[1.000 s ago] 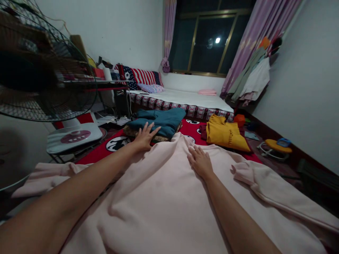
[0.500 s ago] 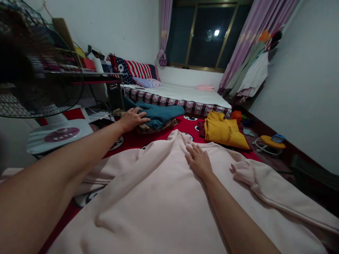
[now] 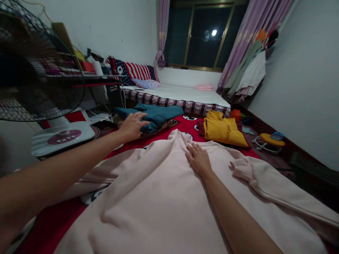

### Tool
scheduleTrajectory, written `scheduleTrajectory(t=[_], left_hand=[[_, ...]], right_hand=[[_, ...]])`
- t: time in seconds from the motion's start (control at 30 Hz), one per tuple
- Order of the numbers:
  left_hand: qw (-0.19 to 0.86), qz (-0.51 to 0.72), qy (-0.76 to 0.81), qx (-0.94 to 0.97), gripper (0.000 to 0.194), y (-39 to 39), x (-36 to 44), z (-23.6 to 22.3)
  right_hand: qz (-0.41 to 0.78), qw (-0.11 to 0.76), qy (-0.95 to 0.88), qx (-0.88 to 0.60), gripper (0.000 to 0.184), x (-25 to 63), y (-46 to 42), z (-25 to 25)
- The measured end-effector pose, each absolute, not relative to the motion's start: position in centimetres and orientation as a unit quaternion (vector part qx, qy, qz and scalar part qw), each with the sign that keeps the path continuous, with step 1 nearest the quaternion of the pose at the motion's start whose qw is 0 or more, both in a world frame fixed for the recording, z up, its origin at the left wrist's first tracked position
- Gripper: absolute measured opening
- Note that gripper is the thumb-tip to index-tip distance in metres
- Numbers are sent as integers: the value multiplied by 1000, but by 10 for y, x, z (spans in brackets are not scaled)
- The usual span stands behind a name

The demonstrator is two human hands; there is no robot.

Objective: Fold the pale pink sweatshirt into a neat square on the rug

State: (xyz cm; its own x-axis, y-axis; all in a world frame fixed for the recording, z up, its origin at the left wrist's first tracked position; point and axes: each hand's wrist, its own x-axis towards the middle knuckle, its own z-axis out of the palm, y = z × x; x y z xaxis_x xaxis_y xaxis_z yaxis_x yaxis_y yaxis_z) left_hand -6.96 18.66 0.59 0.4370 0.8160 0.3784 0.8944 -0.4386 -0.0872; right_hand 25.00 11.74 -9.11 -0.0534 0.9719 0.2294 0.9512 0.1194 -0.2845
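A person kneeling on a red patterned rug (image 3: 53, 225) works over a pale pink sweatshirt (image 3: 159, 204) spread flat in front of them. The right hand (image 3: 198, 159) lies palm-down on the garment near its far edge, fingers (image 3: 191, 148) extended and close together, pinning the cloth. The left hand (image 3: 131, 126) reaches well past the sweatshirt to a teal garment (image 3: 159, 114) heaped on the rug just short of the bed (image 3: 182, 96); its fingers are loosely spread across the teal fabric, resting on it rather than pinching it. A second ago that hand sat at the near edge of the teal pile; it has since shifted leftward along it, and the pile now lies slightly farther from the pink cloth, which suggests it is being nudged aside. The right hand has not moved. A folded yellow garment (image 3: 224, 129) lies on the rug to the right, and a standing fan (image 3: 39, 77) fills the left of the view.
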Motion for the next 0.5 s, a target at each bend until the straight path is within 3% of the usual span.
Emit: scheduleTrajectory(t=[0.1, 0.2, 0.4, 0.5], left_hand=[[-52, -227, -501, -834, 50, 163, -53, 3], [-178, -201, -519, -812, 45, 144, -55, -18], [-157, -201, -543, -800, 35, 109, -73, -35], [-69, -270, -593, -755, 36, 100, -89, -24]], right_hand=[[35, 213, -724, -656, 41, 252, 118, -92], [44, 235, -722, -649, 38, 254, 118, -93], [42, 250, -723, -643, 36, 256, 121, -97], [38, 254, -722, -643, 35, 256, 122, -98]])
